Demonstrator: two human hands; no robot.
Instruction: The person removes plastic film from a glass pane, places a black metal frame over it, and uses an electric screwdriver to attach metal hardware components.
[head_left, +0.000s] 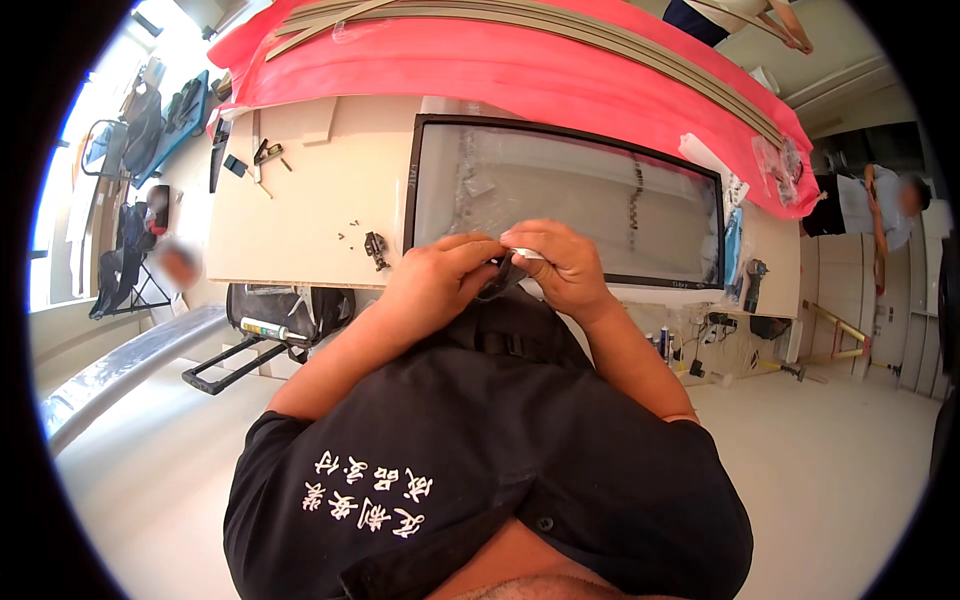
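Observation:
Close together at the table's front edge, my left hand point(447, 272) and my right hand point(560, 262) both have their fingers closed. A small white piece point(526, 254) shows between the right thumb and fingers. Something dark and shiny point(500, 280) hangs between the hands, and the fingers hide most of it. My left fingertips meet it beside the right ones, but what they pinch cannot be made out. Just beyond the hands lies a black-framed glass panel point(560, 190) on the white table. A small black metal fitting point(376, 250) rests left of the panel.
Small screws point(350, 236) and hand tools point(266, 155) lie on the table's left part. Long strips point(560, 25) rest on pink sheeting point(400, 65) behind. A power drill point(755, 284) is at the right end. Below the left edge stands a black bag point(320, 310) with a sealant tube point(272, 330). Other people stand farther off.

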